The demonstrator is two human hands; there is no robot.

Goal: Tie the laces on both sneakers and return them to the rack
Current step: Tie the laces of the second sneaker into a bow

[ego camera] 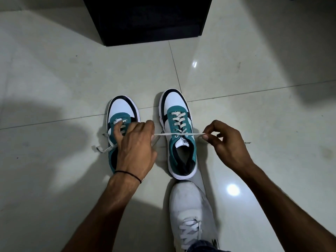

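Note:
Two white, teal and black sneakers stand side by side on the tiled floor, toes pointing away from me. The right sneaker (179, 135) has its white lace (179, 133) stretched taut sideways across its tongue. My left hand (136, 148) pinches one end of that lace while hovering over the left sneaker (121, 113), hiding much of it. My right hand (223, 140) pinches the other end to the right of the shoe. The left sneaker's laces (101, 144) lie loose on the floor to its left.
A black rack or cabinet (147, 20) stands on the floor straight ahead, beyond the sneakers. My own foot in a white shoe (190, 211) rests just behind the right sneaker. Glossy pale floor tiles (54, 79) spread all around.

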